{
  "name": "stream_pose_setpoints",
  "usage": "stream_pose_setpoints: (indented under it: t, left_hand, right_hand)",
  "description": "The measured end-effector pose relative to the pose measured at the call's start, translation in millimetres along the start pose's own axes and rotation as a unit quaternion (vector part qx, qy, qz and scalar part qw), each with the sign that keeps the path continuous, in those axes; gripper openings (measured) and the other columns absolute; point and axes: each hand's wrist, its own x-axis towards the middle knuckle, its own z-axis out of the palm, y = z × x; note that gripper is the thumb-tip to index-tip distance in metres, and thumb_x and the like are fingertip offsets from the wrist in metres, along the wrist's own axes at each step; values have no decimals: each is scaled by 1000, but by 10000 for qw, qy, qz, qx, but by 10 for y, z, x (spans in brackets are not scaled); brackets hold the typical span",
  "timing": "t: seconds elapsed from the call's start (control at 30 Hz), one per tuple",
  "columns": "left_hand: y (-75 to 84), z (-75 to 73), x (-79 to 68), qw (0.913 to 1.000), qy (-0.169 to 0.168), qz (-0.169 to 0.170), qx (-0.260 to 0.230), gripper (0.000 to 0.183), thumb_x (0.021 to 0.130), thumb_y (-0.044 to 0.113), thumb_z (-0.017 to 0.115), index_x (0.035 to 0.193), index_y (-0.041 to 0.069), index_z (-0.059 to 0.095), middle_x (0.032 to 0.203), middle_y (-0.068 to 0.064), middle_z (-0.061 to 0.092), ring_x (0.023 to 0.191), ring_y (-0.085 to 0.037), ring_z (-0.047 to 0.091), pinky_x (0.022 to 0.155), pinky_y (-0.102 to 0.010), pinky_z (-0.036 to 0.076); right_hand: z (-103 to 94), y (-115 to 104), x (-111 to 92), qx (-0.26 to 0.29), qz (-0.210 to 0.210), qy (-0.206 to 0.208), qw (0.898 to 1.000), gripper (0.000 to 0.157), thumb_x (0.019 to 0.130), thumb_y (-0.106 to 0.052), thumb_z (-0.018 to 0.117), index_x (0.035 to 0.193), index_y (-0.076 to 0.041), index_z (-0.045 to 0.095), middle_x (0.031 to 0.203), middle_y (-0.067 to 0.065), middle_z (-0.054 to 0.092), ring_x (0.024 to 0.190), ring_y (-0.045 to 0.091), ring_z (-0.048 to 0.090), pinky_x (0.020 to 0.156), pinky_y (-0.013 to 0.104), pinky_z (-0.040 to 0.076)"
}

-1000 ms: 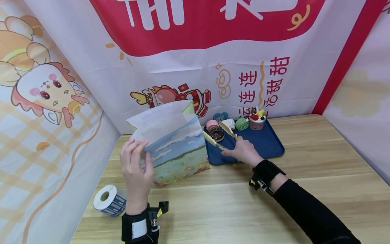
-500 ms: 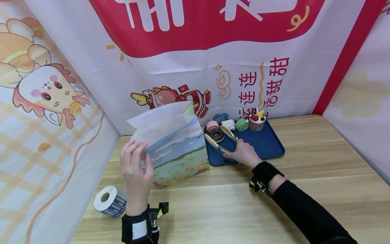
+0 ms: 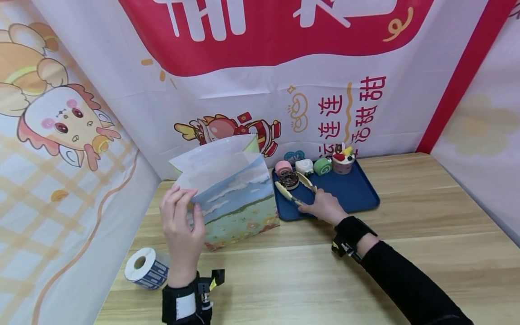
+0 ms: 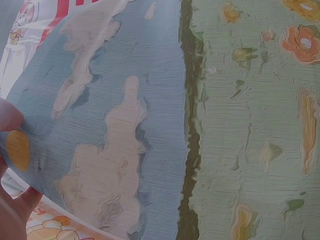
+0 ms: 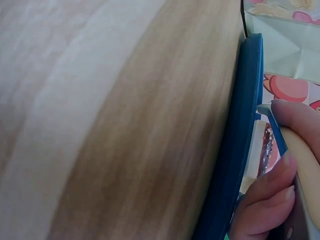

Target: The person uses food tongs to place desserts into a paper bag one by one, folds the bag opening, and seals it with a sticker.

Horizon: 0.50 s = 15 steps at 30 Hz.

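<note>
My left hand [image 3: 180, 216] pinches the near left edge of a paper bag [image 3: 239, 198] printed with sky and flowers. The bag stands tilted, its mouth gaping toward the upper left. In the left wrist view the bag's printed side [image 4: 160, 120] fills most of the picture. My right hand [image 3: 325, 206] grips a pair of tongs [image 3: 290, 195] with cream tips. Those tips are spread on either side of a chocolate doughnut [image 3: 289, 179] at the left of a blue tray [image 3: 345, 192]. From the right wrist, my fingers [image 5: 270, 205] show curled round the tongs' handle.
Behind the doughnut, along the tray's back, sit a pink roll [image 3: 283, 167], a white roll [image 3: 304, 166], a green swirl roll [image 3: 323, 166] and a fruit-topped cup cake [image 3: 343, 159]. A label roll [image 3: 147, 267] stands left of my left wrist. A printed cloth backs the table.
The tongs have shifted slightly right and toward me, and their tips now flank the doughnut. My left hand and the bag have stayed put.
</note>
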Motion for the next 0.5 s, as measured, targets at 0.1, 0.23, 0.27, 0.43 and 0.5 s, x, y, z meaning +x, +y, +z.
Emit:
stream_pose_setpoints:
  t: [0.1,0.23,0.27,0.43,0.5]
  left_hand:
    - [-1,2,1,10000,6,10,6,27,77,-7,55,103,-10,63,104,-28,59,116,-42,45,104,-55,35]
    - [-5,7,2,10000,20,23,3,27,77,-6,55,103,-10,63,104,-28,59,115,-42,45,103,-55,35]
    - [-6,8,2,10000,21,23,8,27,78,-6,55,103,-10,63,104,-28,59,115,-42,45,103,-55,35]
    - [-17,10,0,10000,-3,14,10,27,78,-6,56,104,-10,64,105,-27,59,116,-42,45,104,-55,35]
    - [-32,10,-9,10000,-27,7,18,27,79,-5,55,104,-9,64,105,-27,60,117,-41,44,104,-55,35]
  right_hand:
    - [15,11,13,-81,-3,25,10000,87,76,-49,71,129,10,37,84,16,61,60,21,60,45,28,45]
    - [25,13,26,-184,-14,34,9998,86,76,-49,71,130,10,37,85,16,60,61,22,60,46,29,46]
    - [27,13,29,-207,-12,33,9998,86,77,-49,71,129,10,37,85,16,60,62,23,60,46,29,46]
    - [44,23,40,-389,-57,84,9992,86,78,-50,69,130,10,38,89,17,57,69,26,57,49,30,45]
    - [54,27,43,-447,-51,111,9989,85,79,-50,68,131,10,38,92,17,57,71,28,57,50,30,44]
